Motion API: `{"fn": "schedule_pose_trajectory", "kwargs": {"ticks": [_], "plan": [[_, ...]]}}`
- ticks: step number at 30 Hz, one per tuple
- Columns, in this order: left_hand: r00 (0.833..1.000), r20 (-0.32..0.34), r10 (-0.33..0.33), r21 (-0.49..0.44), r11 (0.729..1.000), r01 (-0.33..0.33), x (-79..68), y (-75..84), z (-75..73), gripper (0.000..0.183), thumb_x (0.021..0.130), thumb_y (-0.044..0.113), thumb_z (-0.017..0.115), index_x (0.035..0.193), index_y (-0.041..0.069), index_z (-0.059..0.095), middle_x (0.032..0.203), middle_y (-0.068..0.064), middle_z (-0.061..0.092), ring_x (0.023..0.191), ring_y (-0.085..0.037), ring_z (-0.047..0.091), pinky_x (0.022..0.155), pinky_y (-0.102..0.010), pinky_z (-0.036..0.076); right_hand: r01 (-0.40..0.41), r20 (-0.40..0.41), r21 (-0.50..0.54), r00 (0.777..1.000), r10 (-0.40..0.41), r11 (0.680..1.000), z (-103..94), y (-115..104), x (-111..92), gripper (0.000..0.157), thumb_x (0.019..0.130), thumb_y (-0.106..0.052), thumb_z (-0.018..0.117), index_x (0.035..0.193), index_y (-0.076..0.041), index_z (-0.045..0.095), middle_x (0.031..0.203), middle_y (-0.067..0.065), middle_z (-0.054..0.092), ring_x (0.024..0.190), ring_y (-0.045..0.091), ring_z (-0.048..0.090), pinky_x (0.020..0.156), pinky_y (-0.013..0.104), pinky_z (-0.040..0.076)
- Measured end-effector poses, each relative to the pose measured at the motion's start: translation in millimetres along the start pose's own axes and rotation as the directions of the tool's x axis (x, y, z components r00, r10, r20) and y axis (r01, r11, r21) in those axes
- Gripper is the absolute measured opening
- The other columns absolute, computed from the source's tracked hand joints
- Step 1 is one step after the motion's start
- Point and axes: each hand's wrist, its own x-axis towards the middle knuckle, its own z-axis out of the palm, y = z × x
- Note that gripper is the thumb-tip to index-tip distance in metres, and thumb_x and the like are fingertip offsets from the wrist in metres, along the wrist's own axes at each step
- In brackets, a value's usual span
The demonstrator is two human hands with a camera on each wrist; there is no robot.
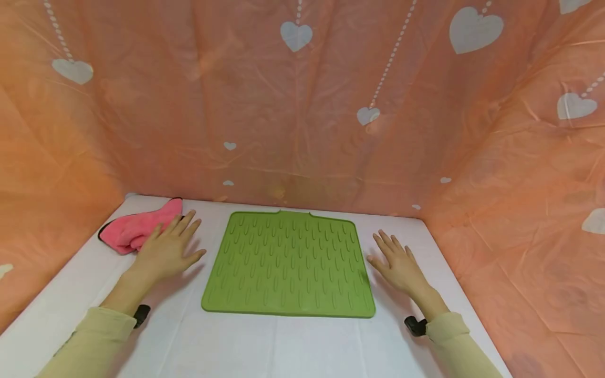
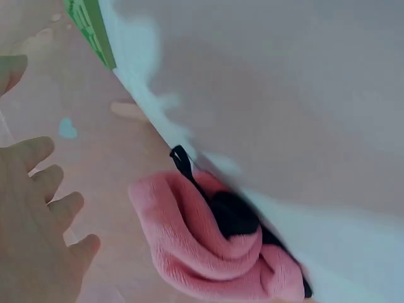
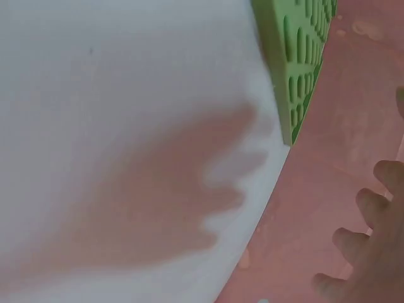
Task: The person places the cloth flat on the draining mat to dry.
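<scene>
Cloth (image 1: 126,231) left of mat (image 1: 288,265)

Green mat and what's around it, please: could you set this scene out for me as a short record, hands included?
Mat: green mat, flat, with rows of short oval marks
Surface: white table
Cloth: pink cloth, crumpled, dark-edged, at the table's far left
Left hand: holds nothing, fingers spread, above the table near the cloth
Right hand: holds nothing, above the table beside the mat's right edge
Backdrop: orange sheet with pale hearts
</scene>
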Motion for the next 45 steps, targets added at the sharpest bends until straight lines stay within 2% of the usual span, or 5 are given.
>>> {"fn": "schedule_pose_trajectory", "kwargs": {"ticks": [8, 19, 29, 38, 45], "plan": [[1.000, 0.005, 0.025, 0.027, 0.999, -0.025, -3.2, -16.8, -5.9, 0.079, 0.096, 0.045, 0.068, 0.156, -0.002, 0.042, 0.166, -0.023, 0.030, 0.149, -0.050, 0.029, 0.117, -0.072, 0.019, 0.113, 0.003, 0.050, 0.994, -0.113, 0.992, 4.6, -11, -11, 0.070, 0.105, -0.041, 0.059, 0.161, -0.005, 0.036, 0.168, 0.017, 0.029, 0.152, 0.049, 0.026, 0.117, 0.074, 0.018], [0.996, 0.021, 0.092, 0.102, 0.990, -0.093, -13.4, -48.8, -7.6, 0.076, 0.093, 0.039, 0.072, 0.153, -0.002, 0.047, 0.158, -0.029, 0.040, 0.145, -0.051, 0.036, 0.115, -0.070, 0.023, 0.229, 0.092, 0.069, 0.968, -0.235, 0.971, 19.7, -19, -25, 0.071, 0.104, -0.042, 0.062, 0.160, -0.004, 0.039, 0.166, 0.017, 0.033, 0.150, 0.049, 0.029, 0.115, 0.074, 0.023], [0.983, -0.002, 0.186, 0.147, 0.972, -0.183, -28.1, -69.8, 0.4, 0.070, 0.088, 0.034, 0.077, 0.146, 0.000, 0.056, 0.154, -0.027, 0.047, 0.141, -0.051, 0.041, 0.112, -0.069, 0.028, 0.259, 0.223, 0.087, 0.936, -0.272, 0.962, 29.2, -22, -41, 0.069, 0.105, -0.046, 0.058, 0.159, -0.007, 0.042, 0.167, 0.016, 0.033, 0.151, 0.050, 0.028, 0.116, 0.071, 0.025], [0.989, 0.058, 0.136, 0.098, 0.985, -0.141, -29.4, -85.1, 0.2, 0.068, 0.091, 0.026, 0.074, 0.149, -0.001, 0.052, 0.158, -0.028, 0.041, 0.143, -0.052, 0.037, 0.111, -0.073, 0.028, 0.273, 0.251, 0.091, 0.924, -0.288, 0.958, 30.5, -24, -45, 0.068, 0.105, -0.046, 0.057, 0.158, -0.006, 0.042, 0.167, 0.016, 0.033, 0.152, 0.050, 0.024, 0.118, 0.067, 0.025], [0.987, 0.005, 0.161, 0.033, 0.986, -0.161, -25.1, -102.6, 2.4, 0.070, 0.087, 0.013, 0.078, 0.148, -0.006, 0.051, 0.153, -0.032, 0.043, 0.140, -0.055, 0.038, 0.118, -0.066, 0.024, 0.273, 0.247, 0.093, 0.925, -0.288, 0.957, 31.8, -24, -46, 0.068, 0.106, -0.046, 0.057, 0.158, -0.006, 0.042, 0.167, 0.016, 0.032, 0.153, 0.050, 0.022, 0.118, 0.067, 0.025]]}}
